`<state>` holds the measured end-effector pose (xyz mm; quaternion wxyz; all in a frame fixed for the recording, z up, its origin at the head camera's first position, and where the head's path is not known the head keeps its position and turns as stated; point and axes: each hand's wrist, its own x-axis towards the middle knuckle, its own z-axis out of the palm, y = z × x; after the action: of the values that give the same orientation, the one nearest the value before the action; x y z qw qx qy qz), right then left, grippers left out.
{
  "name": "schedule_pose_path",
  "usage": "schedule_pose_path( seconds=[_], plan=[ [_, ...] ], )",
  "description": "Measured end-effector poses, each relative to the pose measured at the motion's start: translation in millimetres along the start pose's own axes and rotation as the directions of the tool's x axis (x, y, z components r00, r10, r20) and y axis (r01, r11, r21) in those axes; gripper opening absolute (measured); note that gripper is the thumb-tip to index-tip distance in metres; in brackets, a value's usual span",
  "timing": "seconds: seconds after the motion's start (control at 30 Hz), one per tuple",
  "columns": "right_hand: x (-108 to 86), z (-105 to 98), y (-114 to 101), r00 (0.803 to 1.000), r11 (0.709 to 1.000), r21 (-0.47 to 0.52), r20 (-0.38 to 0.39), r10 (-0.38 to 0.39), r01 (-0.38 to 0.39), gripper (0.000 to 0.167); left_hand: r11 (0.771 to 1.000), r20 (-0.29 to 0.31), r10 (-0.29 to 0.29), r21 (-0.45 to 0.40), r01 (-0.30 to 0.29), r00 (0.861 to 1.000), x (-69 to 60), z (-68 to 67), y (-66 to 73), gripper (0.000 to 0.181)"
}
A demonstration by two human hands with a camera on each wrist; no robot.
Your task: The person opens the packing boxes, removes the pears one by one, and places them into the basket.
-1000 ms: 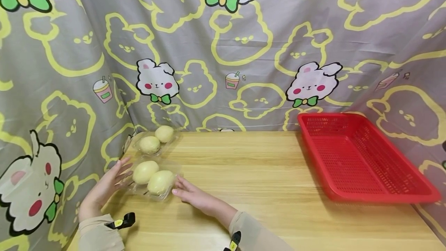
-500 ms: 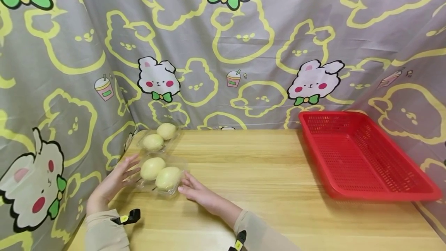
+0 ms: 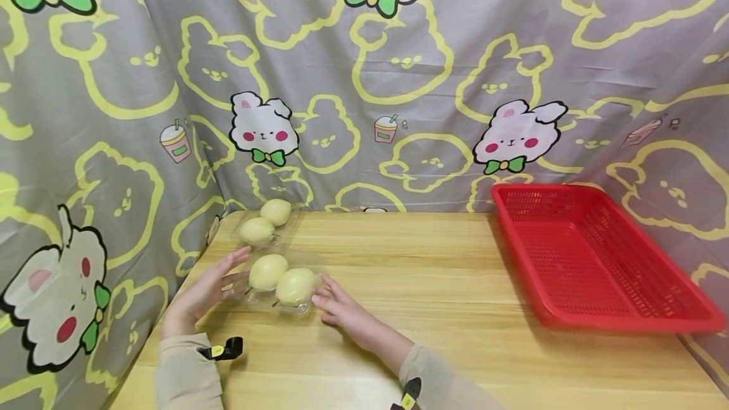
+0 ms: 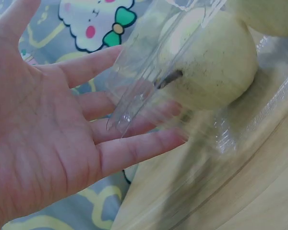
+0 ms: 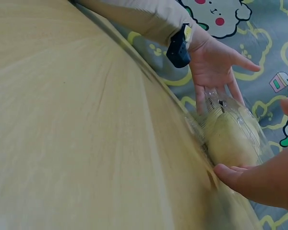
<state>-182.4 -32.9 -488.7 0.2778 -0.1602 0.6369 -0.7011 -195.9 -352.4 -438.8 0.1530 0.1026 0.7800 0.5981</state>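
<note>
Two pale yellow pears (image 3: 297,286) with dark stems lie in a clear plastic box (image 3: 293,309) at the left of the table. My left hand (image 3: 211,286) is at the box's left side, palm facing it. In the left wrist view its spread, nearly straight fingers (image 4: 139,148) reach under the plastic edge beside one pear's stem. At the opposite end, my right hand (image 3: 355,315) touches the box with extended fingers; part of them is hidden behind the box in the right wrist view. Just behind sits a second clear box holding two more pears (image 3: 257,231).
A red perforated plastic basket (image 3: 569,258) stands at the right side of the wooden table (image 3: 398,264). A grey curtain (image 3: 319,49) with rabbit and bear prints hangs along the back and both sides.
Both hands and the front box of pears have shifted to the right. The rear box and the basket appear only slightly shifted, along with the whole view.
</note>
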Motion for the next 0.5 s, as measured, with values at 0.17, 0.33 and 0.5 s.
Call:
schedule_pose_path(
  seconds=[0.17, 0.33, 0.5],
  plan=[
    [-6.5, -12.5, -4.1, 0.999, 1.000, 0.018, -0.035, 0.003, -0.002, 0.076, 0.999, 0.037, -0.004, -0.043, 0.006, 0.999, 8.5, 6.2, -1.0, 0.064],
    [-11.0, -25.5, -8.6, 0.997, 1.000, 0.013, -0.071, 0.014, -0.013, 0.075, 0.996, 0.095, 0.026, -0.086, -0.018, 0.995, 19.1, 12.0, -5.1, 0.064],
    [-9.3, -42.1, -13.7, 0.993, 0.999, 0.041, -0.118, 0.016, -0.011, 0.080, 0.993, 0.134, 0.057, -0.111, -0.043, 0.989, 30.2, 20.9, -6.2, 0.063]
  ],
)
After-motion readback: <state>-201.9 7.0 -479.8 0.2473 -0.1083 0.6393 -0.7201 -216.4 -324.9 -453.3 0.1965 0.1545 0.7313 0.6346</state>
